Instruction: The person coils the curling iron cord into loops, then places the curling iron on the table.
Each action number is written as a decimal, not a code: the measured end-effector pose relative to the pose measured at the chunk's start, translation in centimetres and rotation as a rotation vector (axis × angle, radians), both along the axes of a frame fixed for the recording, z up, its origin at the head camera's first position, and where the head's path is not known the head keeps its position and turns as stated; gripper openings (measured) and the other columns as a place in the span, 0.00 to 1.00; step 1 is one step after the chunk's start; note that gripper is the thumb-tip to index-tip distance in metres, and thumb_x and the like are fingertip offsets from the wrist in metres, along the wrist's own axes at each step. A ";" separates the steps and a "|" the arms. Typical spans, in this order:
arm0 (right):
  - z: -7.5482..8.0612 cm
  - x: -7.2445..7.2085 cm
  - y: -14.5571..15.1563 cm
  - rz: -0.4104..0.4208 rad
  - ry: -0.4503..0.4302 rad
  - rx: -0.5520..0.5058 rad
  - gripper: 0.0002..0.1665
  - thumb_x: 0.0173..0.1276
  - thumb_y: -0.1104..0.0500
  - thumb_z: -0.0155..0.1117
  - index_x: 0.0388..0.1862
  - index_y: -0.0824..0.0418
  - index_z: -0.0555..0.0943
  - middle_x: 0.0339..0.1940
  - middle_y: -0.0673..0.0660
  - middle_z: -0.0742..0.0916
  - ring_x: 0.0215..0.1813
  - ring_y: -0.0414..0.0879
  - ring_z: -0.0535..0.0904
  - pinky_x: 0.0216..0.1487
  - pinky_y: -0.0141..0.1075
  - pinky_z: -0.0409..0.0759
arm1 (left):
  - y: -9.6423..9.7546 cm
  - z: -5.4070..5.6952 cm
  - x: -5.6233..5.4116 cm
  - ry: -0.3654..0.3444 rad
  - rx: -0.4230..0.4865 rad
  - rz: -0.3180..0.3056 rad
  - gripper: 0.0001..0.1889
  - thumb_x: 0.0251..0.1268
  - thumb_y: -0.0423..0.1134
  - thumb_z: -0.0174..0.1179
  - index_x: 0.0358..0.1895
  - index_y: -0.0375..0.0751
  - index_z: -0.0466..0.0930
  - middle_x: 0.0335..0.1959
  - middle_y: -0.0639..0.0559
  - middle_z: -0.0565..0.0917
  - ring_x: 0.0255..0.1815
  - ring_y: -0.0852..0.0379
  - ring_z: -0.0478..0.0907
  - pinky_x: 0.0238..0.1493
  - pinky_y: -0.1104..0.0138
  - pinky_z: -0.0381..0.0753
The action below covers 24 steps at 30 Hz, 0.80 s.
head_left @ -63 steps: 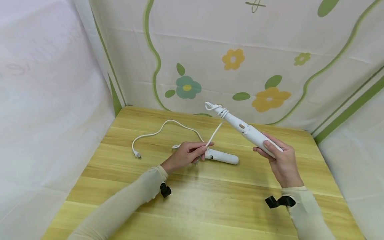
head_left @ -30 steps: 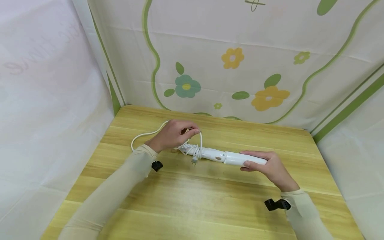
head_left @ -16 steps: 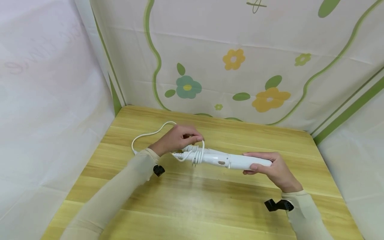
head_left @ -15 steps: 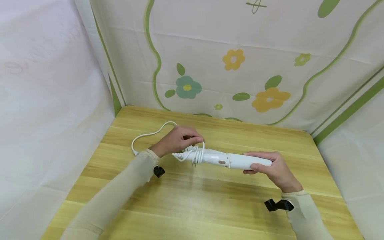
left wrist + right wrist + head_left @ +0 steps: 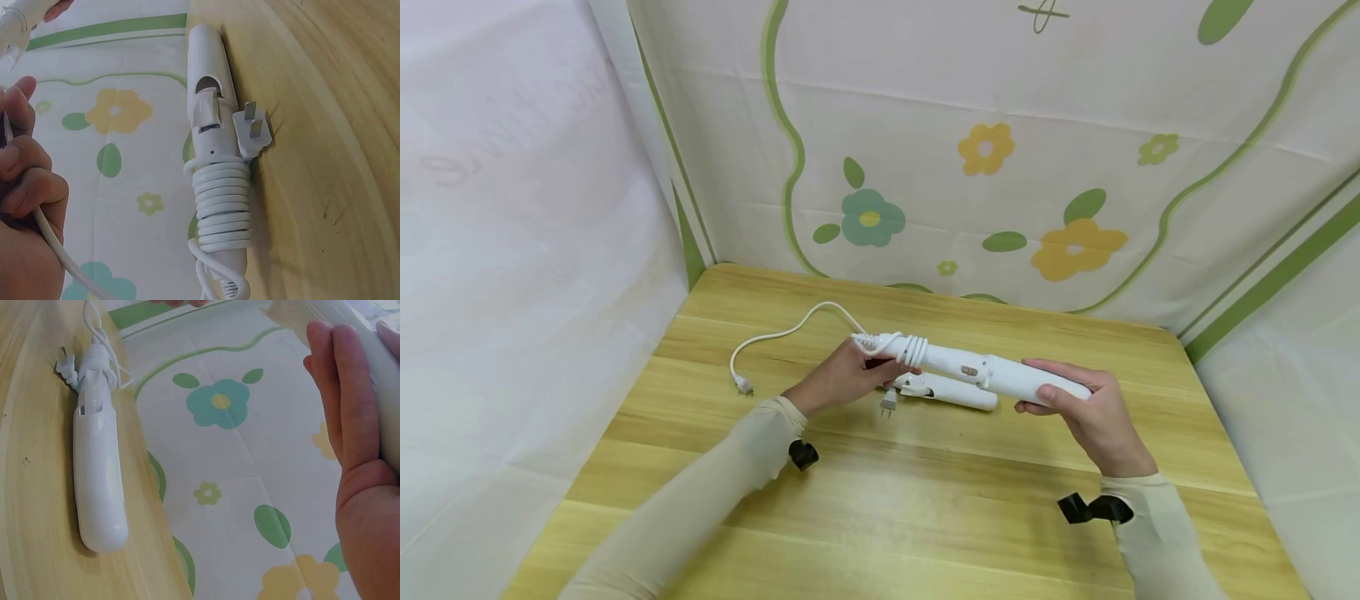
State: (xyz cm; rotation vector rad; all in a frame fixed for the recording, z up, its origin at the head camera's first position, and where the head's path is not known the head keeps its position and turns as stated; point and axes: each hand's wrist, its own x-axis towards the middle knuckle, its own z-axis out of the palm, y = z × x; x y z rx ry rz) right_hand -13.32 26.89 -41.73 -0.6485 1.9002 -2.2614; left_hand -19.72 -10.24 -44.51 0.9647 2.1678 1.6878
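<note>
My right hand grips the barrel end of a white hair straightener, raised above the table and slanting up to the left. White cord is wound in several turns around its handle. Curled fingers of my left hand hold the cord, just below the handle end in the head view; part of this hand is hidden behind the straightener. A second white straightener lies on the table beneath, its own cord coiled around its handle and its two-pin plug against its side.
The loose cord curves over the wooden table to a plug at the left. White cloth with printed flowers stands behind the table, and more white cloth hangs at both sides.
The held straightener has risen off the one on the table. My left hand, which was above the handle with the cord, has passed down below it. More turns of cord show than two seconds ago.
</note>
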 end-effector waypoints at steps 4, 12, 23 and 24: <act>0.0 -0.3 -0.3 -0.029 -0.041 -0.007 0.22 0.79 0.80 0.54 0.66 0.75 0.84 0.60 0.61 0.90 0.45 0.53 0.95 0.50 0.45 0.91 | 0.5 -0.5 0.2 0.070 -0.035 0.042 0.13 0.87 0.39 0.58 0.45 0.38 0.90 0.41 0.45 0.92 0.33 0.42 0.79 0.34 0.68 0.79; 0.4 -0.9 -1.3 -0.164 -0.089 -0.005 0.20 0.81 0.76 0.58 0.68 0.77 0.81 0.62 0.61 0.88 0.45 0.53 0.95 0.52 0.44 0.91 | 1.2 -1.8 1.0 0.077 0.007 0.183 0.16 0.89 0.45 0.55 0.54 0.44 0.92 0.29 0.41 0.85 0.19 0.63 0.61 0.24 0.70 0.63; 0.7 -2.0 -0.6 -0.363 -0.120 -0.131 0.17 0.80 0.72 0.65 0.64 0.69 0.87 0.63 0.61 0.84 0.42 0.52 0.96 0.53 0.38 0.89 | 1.1 -3.1 2.0 0.069 -0.022 0.195 0.18 0.89 0.44 0.56 0.70 0.44 0.86 0.30 0.38 0.87 0.20 0.65 0.63 0.22 0.72 0.60; 0.6 -2.1 -0.5 -0.381 -0.120 -0.124 0.18 0.79 0.72 0.66 0.64 0.70 0.87 0.63 0.61 0.85 0.42 0.52 0.96 0.53 0.39 0.89 | 1.1 -3.2 2.1 0.076 -0.032 0.193 0.18 0.89 0.44 0.57 0.69 0.43 0.86 0.29 0.37 0.86 0.20 0.66 0.62 0.23 0.72 0.60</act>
